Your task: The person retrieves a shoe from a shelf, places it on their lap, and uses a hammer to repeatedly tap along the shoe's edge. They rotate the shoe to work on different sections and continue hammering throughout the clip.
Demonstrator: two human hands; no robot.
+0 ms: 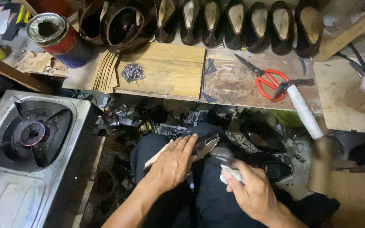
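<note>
My left hand [172, 162] lies flat over a dark shoe upper on its last [205, 143], sole side up, pinning it on my lap. My right hand [250, 190] grips a metal tool [224, 156] with a white-wrapped handle; its head sits at the shoe's toe end. A pile of small nails [132, 72] rests on a wooden board [170, 69] on the low bench ahead.
A row of dark shoes on lasts [241, 23] lines the back of the bench. Red-handled scissors [267, 80] and a white-handled hammer [303, 107] lie right. A glue can [58, 38] stands back left, a gas stove [30, 139] at left. Leather scraps litter the floor.
</note>
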